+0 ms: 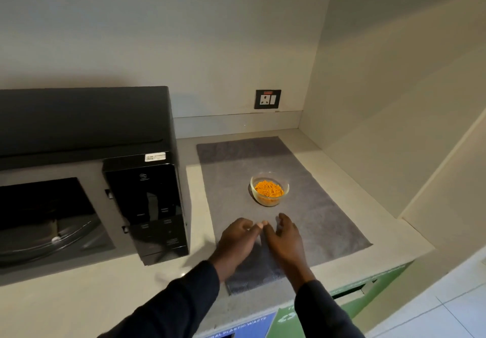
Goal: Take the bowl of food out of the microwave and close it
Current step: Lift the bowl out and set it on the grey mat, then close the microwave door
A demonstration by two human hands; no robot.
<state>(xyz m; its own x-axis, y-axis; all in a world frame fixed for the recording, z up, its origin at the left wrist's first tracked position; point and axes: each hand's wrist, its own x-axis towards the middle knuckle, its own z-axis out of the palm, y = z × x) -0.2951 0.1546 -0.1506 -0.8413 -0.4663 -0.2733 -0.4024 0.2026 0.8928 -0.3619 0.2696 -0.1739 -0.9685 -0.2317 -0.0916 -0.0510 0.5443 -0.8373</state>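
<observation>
A clear glass bowl [269, 189] of orange food stands on a grey mat [323, 222] on the counter, right of the black microwave [147, 201]. The microwave's cavity is open, with its glass turntable [50, 237] bare; the door itself is out of view. My left hand [234, 243] and my right hand [285, 240] hover side by side over the mat, a little in front of the bowl and apart from it. Both hold nothing, fingers loosely spread, fingertips nearly touching each other.
A wall socket [267, 99] sits on the back wall above the counter. A side wall closes the counter on the right. Below the counter's front edge are blue and green waste-bin labels [263, 324]. Pale countertop [105, 298] lies in front of the microwave.
</observation>
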